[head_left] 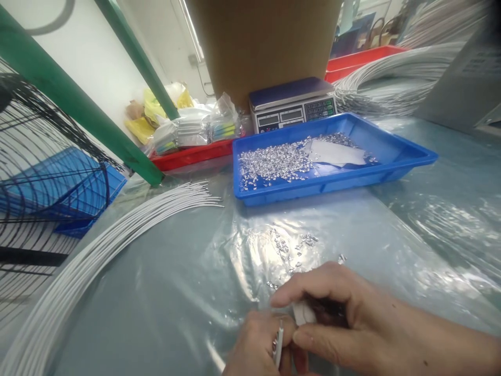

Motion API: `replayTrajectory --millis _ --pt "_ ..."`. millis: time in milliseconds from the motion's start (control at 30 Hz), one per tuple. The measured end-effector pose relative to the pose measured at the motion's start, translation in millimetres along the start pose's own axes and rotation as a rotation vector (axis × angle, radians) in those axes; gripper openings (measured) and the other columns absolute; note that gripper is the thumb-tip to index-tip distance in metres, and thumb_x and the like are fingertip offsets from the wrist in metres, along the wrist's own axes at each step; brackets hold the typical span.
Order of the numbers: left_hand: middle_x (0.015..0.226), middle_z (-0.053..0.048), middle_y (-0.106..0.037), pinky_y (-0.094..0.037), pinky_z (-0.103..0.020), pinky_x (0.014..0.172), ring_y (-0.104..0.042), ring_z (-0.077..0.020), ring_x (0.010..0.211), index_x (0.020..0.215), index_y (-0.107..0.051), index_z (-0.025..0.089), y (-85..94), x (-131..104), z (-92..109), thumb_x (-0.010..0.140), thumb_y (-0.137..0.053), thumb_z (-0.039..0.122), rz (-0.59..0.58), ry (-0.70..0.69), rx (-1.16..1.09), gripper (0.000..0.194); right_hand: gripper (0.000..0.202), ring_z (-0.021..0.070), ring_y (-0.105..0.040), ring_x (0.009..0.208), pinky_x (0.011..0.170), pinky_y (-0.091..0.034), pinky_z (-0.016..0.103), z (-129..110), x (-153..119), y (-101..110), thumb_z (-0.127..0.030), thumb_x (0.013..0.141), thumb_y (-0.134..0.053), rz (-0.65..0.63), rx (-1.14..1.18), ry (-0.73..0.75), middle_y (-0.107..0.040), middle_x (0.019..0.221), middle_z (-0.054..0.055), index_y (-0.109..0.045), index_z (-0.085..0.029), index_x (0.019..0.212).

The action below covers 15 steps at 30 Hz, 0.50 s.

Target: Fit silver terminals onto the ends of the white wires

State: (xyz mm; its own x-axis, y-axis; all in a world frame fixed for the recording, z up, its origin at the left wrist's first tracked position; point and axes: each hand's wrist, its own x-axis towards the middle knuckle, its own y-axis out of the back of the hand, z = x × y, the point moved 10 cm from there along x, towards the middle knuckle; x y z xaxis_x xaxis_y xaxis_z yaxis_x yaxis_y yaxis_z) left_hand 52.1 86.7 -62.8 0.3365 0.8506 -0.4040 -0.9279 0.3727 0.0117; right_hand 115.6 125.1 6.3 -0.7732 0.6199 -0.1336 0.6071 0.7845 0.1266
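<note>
At the bottom of the view, my left hand [256,344] is closed, slightly blurred. A short end of white wire [279,344] sticks out from its fingers, with small shiny metal bits beside it. My right hand [352,318] is curled against it from the right, its thumb tip touching the left fingers. Something white [303,313] shows between the right thumb and forefinger; whether it is a held piece or a wrapped fingertip I cannot tell. Loose small metal pieces [282,245] lie on the plastic-covered table [188,282] just beyond my hands.
A blue tray [297,194] holds many small metal pieces and a white card [332,153]. Behind it stands a scale [291,107]. A bundle of white wires [105,250] curves along the left, near a green post [78,89]. A red tray [195,156] holds bagged items.
</note>
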Motion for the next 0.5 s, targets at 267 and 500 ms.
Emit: replayTrajectory --millis 267,500 --pt "0.079 -0.001 -0.065 -0.047 -0.025 0.065 -0.060 -0.0198 0.076 0.092 -0.071 0.017 7.6 -6 -4 0.075 -0.068 0.024 0.110 0.080 0.047 0.019 0.020 0.0092 -0.048 0.059 0.052 -0.038 0.019 13 6 -14 -0.005 0.073 -0.057 -0.010 0.067 -0.065 -0.055 0.067 -0.005 -0.068 -0.014 0.088" --pt "0.124 -0.013 -0.062 -0.043 -0.044 0.097 -0.061 -0.0304 0.108 0.153 0.008 0.019 15.7 -11 0 0.062 -0.072 0.023 0.220 0.100 0.065 0.122 0.020 0.0090 -0.046 0.056 0.050 -0.037 0.019 14 9 -13 0.000 0.067 -0.057 0.079 -0.029 -0.090 -0.055 0.067 -0.005 -0.063 -0.017 0.077"
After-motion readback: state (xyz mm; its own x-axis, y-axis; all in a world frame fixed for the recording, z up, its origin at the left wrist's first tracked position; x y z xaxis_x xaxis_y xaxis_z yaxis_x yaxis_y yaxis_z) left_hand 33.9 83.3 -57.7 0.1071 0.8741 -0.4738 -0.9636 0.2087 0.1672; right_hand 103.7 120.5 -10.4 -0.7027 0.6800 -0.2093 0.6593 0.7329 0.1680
